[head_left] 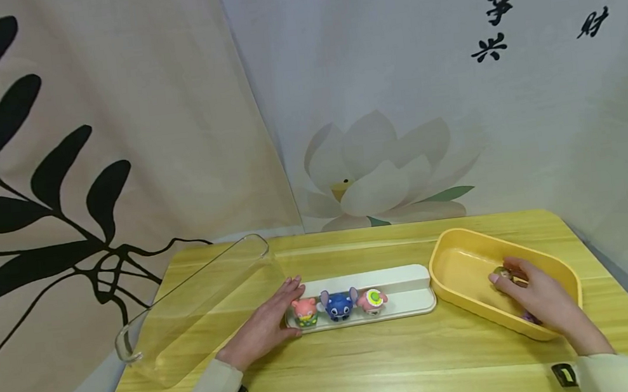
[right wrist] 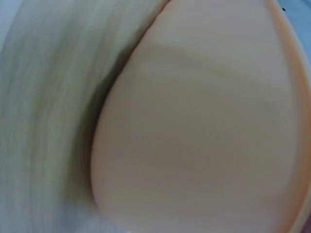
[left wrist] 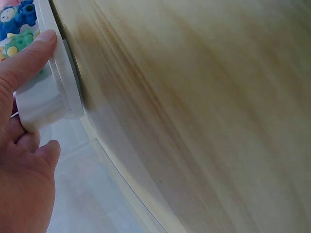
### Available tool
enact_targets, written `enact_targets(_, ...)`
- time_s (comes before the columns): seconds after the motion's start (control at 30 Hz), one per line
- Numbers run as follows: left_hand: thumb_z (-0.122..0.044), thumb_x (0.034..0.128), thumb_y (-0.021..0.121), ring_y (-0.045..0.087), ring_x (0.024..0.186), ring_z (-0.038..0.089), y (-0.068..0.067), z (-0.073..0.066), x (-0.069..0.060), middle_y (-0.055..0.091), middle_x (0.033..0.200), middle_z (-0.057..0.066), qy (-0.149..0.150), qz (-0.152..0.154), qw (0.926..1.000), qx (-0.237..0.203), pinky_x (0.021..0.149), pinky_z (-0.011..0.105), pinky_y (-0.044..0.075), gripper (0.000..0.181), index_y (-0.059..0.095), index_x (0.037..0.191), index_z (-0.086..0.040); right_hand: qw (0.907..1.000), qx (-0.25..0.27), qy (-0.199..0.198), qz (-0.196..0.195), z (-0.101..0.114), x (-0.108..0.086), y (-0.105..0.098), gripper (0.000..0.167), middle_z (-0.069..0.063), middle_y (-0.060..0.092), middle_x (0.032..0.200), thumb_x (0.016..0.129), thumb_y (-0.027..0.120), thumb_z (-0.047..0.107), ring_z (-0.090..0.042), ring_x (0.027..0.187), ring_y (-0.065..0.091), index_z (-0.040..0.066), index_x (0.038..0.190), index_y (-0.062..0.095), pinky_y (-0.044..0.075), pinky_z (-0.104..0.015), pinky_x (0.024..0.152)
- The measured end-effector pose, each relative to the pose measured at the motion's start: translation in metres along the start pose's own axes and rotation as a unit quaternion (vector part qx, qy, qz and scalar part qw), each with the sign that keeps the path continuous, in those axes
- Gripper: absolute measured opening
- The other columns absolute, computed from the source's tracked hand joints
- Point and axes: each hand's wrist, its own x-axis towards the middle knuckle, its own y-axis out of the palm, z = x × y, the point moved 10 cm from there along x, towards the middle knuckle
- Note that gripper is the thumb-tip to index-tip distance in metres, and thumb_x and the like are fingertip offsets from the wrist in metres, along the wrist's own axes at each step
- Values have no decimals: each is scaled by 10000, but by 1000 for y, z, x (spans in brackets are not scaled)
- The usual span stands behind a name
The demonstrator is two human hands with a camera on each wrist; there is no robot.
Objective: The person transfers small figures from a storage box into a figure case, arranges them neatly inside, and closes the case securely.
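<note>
A white stepped display tray (head_left: 405, 301) lies on the table with three small figurines in a row on its left part: a pink one (head_left: 306, 312), a blue big-eared one (head_left: 338, 306) and a pink one with a green-and-white round patch (head_left: 372, 301). My left hand (head_left: 267, 325) grips the tray's left end, its thumb on the near rim in the left wrist view. Inside the yellow tray (head_left: 458, 257), my right hand (head_left: 543, 296) pinches a small brownish figurine (head_left: 503, 273), partly covered by the fingers. A purple figurine (head_left: 530, 317) shows beneath that hand.
On the left, a clear plastic cover (head_left: 200, 316) lies slanted on the wooden table (head_left: 367, 369). Printed cloth (head_left: 178, 108) hangs behind the table. The right wrist view shows mostly the yellow tray's wall (right wrist: 194, 121).
</note>
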Motion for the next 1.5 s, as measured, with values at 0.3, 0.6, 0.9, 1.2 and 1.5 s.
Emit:
enact_targets(0.3, -207, 823, 886, 219, 1566, 264, 0, 1, -1, 211, 1712, 24, -57, -11, 10000, 4, 1195, 486, 345, 921, 398, 1595, -84, 9997, 253, 42, 24, -13, 4, -8, 764, -437, 367, 1499, 1085, 534, 406, -619, 1320, 429, -176, 1519, 294, 500, -596, 1017)
enact_targets(0.6, -209, 824, 883, 214, 1567, 270, 1, 2, -1, 205, 1712, 32, -33, -15, 10000, -67, 1202, 499, 324, 928, 386, 1597, -74, 10000, -31, 54, 30, -21, 12, -11, 732, -454, 418, 1442, 1091, 529, 370, -606, 1266, 507, -229, 1463, 332, 517, -587, 1006)
enact_targets(0.9, -223, 833, 880, 218, 1566, 257, 2, 2, -2, 212, 1713, 17, -41, -4, 10000, -42, 1205, 489, 331, 922, 387, 1600, -85, 9998, -111, 117, 95, -25, 16, -10, 681, -432, 517, 1352, 1080, 564, 330, -586, 1225, 549, -235, 1416, 387, 487, -644, 1016)
enact_targets(1.2, -238, 834, 878, 219, 1566, 251, 3, 2, -1, 213, 1713, 6, -32, -38, 10000, -7, 1200, 484, 342, 920, 389, 1601, -99, 9994, -197, 219, 181, -31, 21, -9, 650, -292, 703, 1141, 1048, 623, 315, -402, 1055, 693, -228, 1363, 455, 502, -196, 775)
enact_targets(1.5, -231, 827, 884, 220, 1566, 241, 3, 4, -1, 215, 1713, -8, -72, -42, 10000, 17, 1199, 471, 348, 921, 397, 1599, -109, 9976, -358, 476, 347, -38, 26, -7, 702, -185, 752, 1052, 1039, 618, 399, -300, 989, 688, -215, 1354, 491, 559, -459, 887)
